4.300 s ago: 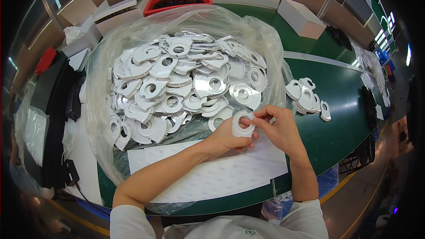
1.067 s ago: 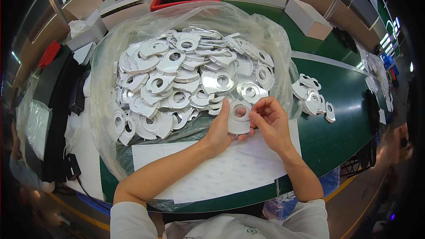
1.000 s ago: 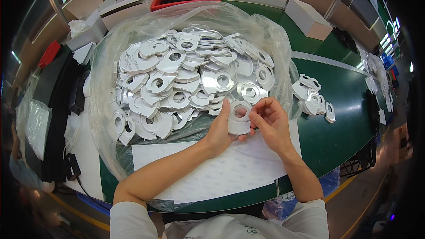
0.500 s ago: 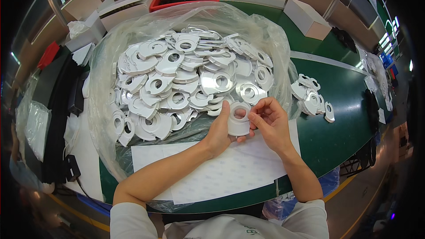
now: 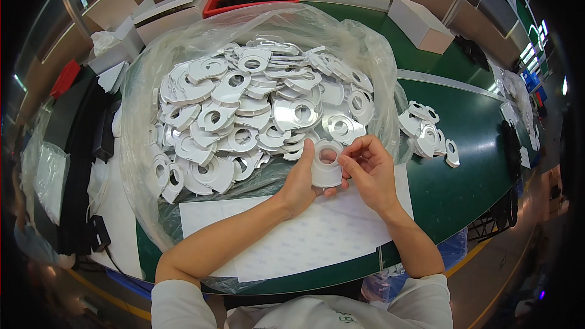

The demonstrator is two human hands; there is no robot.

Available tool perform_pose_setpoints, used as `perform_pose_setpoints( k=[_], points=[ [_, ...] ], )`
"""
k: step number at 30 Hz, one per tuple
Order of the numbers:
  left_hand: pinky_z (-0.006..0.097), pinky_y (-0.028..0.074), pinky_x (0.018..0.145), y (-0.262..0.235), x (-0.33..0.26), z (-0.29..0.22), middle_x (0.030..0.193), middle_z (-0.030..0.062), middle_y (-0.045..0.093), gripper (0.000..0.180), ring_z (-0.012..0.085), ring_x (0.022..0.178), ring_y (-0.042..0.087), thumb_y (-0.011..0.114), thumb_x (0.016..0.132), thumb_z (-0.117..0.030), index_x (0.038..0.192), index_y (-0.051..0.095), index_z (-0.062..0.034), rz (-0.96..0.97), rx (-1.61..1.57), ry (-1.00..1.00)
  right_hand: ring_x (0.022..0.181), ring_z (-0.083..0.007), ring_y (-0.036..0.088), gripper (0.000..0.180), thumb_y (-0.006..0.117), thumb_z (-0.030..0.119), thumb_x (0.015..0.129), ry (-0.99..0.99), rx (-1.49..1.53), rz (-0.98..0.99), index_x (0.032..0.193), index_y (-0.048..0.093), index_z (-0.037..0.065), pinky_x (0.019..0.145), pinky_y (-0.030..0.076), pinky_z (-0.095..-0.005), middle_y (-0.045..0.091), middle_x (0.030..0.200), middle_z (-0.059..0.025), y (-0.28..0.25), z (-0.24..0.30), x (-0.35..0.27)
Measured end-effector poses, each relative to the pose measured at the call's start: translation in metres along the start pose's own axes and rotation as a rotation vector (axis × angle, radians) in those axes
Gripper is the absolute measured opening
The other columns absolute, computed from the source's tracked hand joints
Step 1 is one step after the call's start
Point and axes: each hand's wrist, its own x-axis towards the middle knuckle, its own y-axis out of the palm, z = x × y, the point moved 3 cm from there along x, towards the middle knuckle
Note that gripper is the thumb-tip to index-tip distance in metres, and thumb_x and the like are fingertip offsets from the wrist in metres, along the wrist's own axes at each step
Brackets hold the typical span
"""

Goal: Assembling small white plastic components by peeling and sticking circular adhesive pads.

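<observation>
Above the white paper sheets (image 5: pixel 292 250) I hold one white plastic part (image 5: pixel 327 173) with a round hole and a flat lower edge. My left hand (image 5: pixel 298 180) grips its left side, thumb up along the rim and fingers behind it; fingertips show through the hole and below. At its upper right edge my right hand (image 5: pixel 370 170) has thumb and index finger pinched together, with the other fingers curled. Just beyond, a large heap of similar white parts (image 5: pixel 234 140) fills an opened clear plastic bag (image 5: pixel 137 170).
A small group of white parts (image 5: pixel 426 134) lies on the green table (image 5: pixel 469 176) to the right. Along the back stand a red bin (image 5: pixel 213 5) with dark pieces, an open white carton (image 5: pixel 170 21) and a closed white box (image 5: pixel 420 24). A black device (image 5: pixel 97 231) with a cable lies left.
Both hands and the part stay nearly in place. The whole view has shifted very slightly; nothing was taken up or let go.
</observation>
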Motion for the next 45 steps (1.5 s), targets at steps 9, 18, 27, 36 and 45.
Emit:
perform_pose_setpoints(
  k=[9,18,27,36,45],
  points=[
    [0.026,0.042,0.054,-0.003,0.001,-0.001,0.094,0.0058,0.057,0.033,0.0145,0.079,0.058,0.041,0.096,-0.039,0.106,0.047,-0.0077,0.064,0.111,0.067,0.059,-0.0082,0.055,0.011,0.064,0.001,0.083,-0.041,-0.11,-0.034,0.088,0.054,0.0,0.05,0.045,-0.0218,0.06,0.081,-0.0053,0.002,-0.002,-0.003],
    [0.027,0.042,0.052,0.003,-0.003,-0.002,0.096,0.0045,0.054,0.022,0.0134,0.079,0.055,0.046,0.095,-0.02,0.115,0.043,-0.0114,-0.042,0.04,0.1,0.076,-0.0256,0.056,0.023,0.069,-0.004,0.068,-0.782,-0.851,-0.097,0.087,0.058,0.002,0.064,0.046,-0.0327,0.062,0.084,-0.0086,0.005,0.018,-0.006],
    [0.026,0.043,0.055,0.005,-0.004,-0.001,0.099,0.0089,0.055,0.038,0.0156,0.08,0.058,0.046,0.096,-0.023,0.128,0.031,-0.0106,0.099,0.16,0.098,0.061,-0.0111,0.059,0.016,0.062,0.003,0.081,0.196,-0.061,-0.055,0.094,0.063,-0.005,0.05,0.047,-0.0242,0.06,0.07,-0.006,-0.008,0.006,0.001],
    [0.024,0.039,0.054,0.011,-0.005,0.003,0.097,0.0101,0.055,0.056,0.0142,0.078,0.057,0.045,0.095,-0.039,0.137,0.02,-0.0116,0.166,0.362,0.072,0.051,-0.0071,0.055,0.014,0.068,0.011,0.078,0.061,-0.344,-0.121,0.077,0.063,-0.002,0.043,0.041,-0.024,0.06,0.065,-0.0031,-0.02,0.001,0.003],
    [0.026,0.037,0.049,0.008,-0.002,0.001,0.1,0.0126,0.056,0.088,0.0187,0.074,0.059,0.008,0.083,-0.076,0.145,0.012,-0.0142,0.207,0.408,-0.036,0.05,-0.0194,0.053,0.039,0.081,0.033,0.064,-0.237,-1.033,-0.189,0.066,0.054,0.004,0.044,0.039,-0.0321,0.052,0.055,-0.0051,-0.003,0.025,-0.006]
  ],
)
